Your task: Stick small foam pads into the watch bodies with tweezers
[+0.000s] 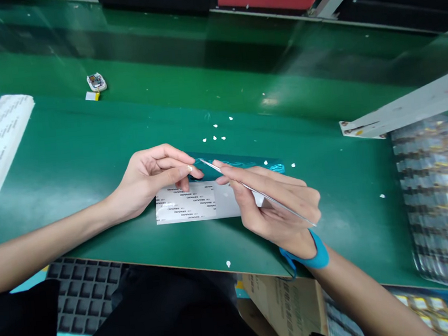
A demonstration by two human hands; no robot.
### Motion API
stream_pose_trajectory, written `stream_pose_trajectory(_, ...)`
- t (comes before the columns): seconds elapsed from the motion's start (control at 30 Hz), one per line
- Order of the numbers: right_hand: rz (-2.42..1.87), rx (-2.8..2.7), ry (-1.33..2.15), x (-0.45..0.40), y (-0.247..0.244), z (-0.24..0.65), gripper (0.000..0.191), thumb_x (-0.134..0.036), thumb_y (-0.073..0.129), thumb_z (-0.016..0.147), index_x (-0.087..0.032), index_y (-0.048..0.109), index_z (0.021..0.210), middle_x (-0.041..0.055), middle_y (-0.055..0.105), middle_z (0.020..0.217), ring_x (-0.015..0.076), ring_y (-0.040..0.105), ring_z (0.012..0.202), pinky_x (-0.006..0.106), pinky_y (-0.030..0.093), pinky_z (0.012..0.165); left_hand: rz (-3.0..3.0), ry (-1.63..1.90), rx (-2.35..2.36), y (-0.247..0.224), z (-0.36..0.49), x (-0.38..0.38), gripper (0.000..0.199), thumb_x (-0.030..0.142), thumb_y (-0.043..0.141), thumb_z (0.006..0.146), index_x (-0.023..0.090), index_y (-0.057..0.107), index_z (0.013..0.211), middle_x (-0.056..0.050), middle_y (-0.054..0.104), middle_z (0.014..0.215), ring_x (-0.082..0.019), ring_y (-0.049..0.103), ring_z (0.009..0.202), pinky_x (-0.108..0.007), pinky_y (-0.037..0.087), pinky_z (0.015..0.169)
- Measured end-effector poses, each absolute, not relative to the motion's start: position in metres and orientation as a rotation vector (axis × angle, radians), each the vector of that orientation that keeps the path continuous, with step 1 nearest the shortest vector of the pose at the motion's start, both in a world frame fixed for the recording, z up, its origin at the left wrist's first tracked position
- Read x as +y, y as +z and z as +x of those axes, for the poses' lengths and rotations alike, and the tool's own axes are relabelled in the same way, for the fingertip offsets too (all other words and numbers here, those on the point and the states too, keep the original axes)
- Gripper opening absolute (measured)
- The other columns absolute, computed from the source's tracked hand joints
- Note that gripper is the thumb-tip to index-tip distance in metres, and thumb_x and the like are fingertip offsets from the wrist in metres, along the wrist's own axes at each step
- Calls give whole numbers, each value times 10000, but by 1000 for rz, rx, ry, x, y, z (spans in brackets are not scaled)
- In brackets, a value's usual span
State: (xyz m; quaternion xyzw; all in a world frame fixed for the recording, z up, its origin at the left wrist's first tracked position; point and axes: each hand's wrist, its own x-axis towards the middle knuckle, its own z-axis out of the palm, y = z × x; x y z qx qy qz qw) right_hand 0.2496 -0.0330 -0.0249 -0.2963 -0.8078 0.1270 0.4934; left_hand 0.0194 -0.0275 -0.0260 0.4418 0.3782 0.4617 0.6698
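My right hand grips slim metal tweezers like a pen, their tips pointing left toward my other hand. Across a small gap, my left hand has its fingers loosely curled and the thumb drawn in against them. A tiny white spot shows at the thumb tip; I cannot make out what it is. Under both hands lies a white printed backing sheet, partly covered by the right hand. Just behind it, a shiny teal film strip lies on the green table.
Several tiny white pieces are scattered about the table. A small white device with its battery sits at the back left. Printed sheets lie far left. Stacked clear trays and a white post stand at the right.
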Motion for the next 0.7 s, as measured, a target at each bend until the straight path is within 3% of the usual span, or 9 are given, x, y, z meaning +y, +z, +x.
stream_pose_trajectory(0.43,-753,-1804,525,-31,-31,247,328,-89,691,939,-285,785,1186,25,843,1016,189,796,707,321,665,606,1030,1053,789,-27,19,-28,225,212,847,897,154,659,1007,-62,837,906,-117,731,650,-224,614,697)
stream_pose_trajectory(0.7,-762,-1771,677,-30,-33,245,287,-113,709,948,-289,794,1159,-13,840,934,158,797,731,303,689,706,1120,1087,794,-28,19,-29,211,182,822,908,158,622,970,-61,836,906,-129,751,649,-243,631,689)
